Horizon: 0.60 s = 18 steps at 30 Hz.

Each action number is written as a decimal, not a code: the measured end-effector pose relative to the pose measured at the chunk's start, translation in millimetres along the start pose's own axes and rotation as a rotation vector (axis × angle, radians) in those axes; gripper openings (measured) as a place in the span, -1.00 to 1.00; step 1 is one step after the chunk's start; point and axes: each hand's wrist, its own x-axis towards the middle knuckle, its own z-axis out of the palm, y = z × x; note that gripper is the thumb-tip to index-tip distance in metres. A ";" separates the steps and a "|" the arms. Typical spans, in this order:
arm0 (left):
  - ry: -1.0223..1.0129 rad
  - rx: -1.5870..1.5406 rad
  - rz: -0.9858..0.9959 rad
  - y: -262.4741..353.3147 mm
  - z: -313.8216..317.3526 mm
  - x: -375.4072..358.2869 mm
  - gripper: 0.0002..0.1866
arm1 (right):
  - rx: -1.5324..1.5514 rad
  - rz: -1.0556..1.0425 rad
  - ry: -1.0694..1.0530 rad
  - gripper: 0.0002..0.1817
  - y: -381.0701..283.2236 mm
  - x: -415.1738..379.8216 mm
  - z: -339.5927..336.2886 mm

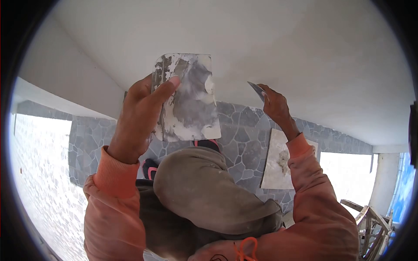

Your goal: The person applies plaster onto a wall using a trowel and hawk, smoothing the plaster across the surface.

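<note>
My left hand (pixel 146 104) grips a flat rectangular plate (pixel 191 98) by its left side, thumb on its face. White and grey paste is smeared over the plate. To the right, my right hand (pixel 275 104) holds a thin metal scraper blade (pixel 256 90), which points up and left, seen nearly edge-on. The blade and the plate are apart. A smooth pale wall (pixel 296 52) fills the view beyond both hands.
Grey irregular stone paving (pixel 244 143) lies below. A stained white board (pixel 277 163) rests on it at the right. Wooden pieces (pixel 372 226) stand at the lower right. My bent leg and dark-and-pink shoes are below the plate.
</note>
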 end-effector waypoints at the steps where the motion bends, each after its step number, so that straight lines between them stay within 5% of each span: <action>1: -0.001 0.010 -0.014 -0.3 -0.7 0.1 -0.66 | -0.001 0.002 0.001 -0.69 1.0 1.1 0.7; 18: 0.010 0.003 0.002 2.9 0.1 -3.0 -0.62 | -0.077 0.025 -0.032 -0.68 -0.2 8.4 4.2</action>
